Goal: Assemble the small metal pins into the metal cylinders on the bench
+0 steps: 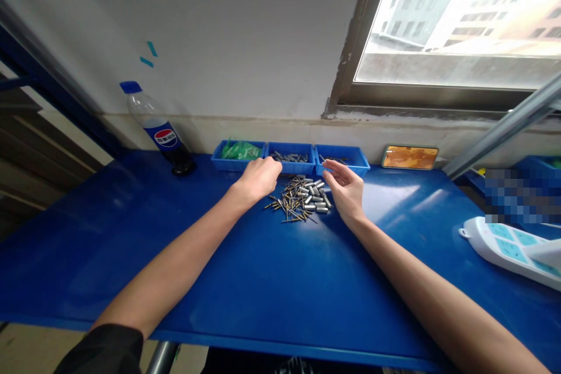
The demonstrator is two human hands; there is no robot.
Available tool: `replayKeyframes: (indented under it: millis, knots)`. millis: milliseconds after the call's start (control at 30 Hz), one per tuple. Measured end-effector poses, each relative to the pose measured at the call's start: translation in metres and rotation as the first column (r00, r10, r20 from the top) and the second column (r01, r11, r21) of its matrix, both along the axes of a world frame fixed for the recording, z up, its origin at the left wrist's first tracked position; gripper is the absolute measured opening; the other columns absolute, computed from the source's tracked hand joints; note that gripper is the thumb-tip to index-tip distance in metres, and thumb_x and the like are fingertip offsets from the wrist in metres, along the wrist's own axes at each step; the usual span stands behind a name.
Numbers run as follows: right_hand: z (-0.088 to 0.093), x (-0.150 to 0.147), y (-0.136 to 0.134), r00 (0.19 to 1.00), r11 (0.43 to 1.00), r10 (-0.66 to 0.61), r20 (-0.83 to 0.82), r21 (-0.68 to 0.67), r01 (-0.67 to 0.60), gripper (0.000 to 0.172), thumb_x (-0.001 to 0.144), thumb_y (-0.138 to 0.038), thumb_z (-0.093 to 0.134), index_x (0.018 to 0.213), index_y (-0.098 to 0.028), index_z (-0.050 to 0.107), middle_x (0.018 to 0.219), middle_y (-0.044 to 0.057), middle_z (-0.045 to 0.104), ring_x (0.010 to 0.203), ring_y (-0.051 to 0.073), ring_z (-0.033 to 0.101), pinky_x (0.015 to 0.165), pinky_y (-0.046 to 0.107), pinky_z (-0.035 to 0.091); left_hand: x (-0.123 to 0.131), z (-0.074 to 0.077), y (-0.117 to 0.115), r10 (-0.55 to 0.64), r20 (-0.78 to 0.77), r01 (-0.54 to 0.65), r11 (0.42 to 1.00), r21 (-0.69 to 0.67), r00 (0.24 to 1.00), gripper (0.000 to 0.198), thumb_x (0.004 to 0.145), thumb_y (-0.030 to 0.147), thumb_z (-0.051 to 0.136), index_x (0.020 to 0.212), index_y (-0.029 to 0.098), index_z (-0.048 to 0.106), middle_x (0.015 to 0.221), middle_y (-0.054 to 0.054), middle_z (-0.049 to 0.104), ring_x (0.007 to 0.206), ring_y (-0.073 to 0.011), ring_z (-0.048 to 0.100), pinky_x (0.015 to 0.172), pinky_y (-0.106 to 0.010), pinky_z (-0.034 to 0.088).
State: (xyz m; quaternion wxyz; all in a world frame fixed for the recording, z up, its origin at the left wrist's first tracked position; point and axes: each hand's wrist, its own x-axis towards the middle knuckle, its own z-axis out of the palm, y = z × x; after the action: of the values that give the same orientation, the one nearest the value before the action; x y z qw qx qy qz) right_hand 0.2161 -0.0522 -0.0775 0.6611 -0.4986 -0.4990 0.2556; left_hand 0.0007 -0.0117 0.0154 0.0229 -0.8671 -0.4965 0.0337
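Observation:
My left hand (262,177) is closed in a fist just left of a pile of thin brass-and-silver pins (290,203). What its fingers hold, if anything, is hidden. My right hand (345,188) is held over the pile's right side, fingers stretched out and thumb apart, its fingertips in front of the right blue bin (357,159). Short silver metal pieces (316,198) lie against the pins. Behind them, the middle blue bin (291,166) holds more small metal parts, and a few dark thin pieces show in the right one. A green plastic bag (241,150) fills the left blue bin (228,165).
A cola bottle (164,134) stands at the back left of the blue table (254,286). Right of the bins, a phone (409,157) leans against the wall. A white power strip (512,248) lies at the right, near a slanted metal bar (504,128).

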Motion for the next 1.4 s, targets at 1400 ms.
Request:
replayKeyframes:
  millis: [1400]
  knots:
    - [0.004,-0.005,-0.004,0.933,0.931,0.356,0.049,-0.099,-0.350,0.030,0.078,-0.046,0.082,0.095,-0.022,0.080,0.095,0.006,0.080,0.086,0.023,0.076,0.085,0.039,0.062,0.009,-0.019,0.013,-0.121,0.833,0.393,0.911,-0.123,0.540,0.013,0.080,0.018,0.072,0.092,0.013,0.073,0.094,-0.006,0.078,0.083,-0.0191,0.077,0.078,-0.028,0.063]
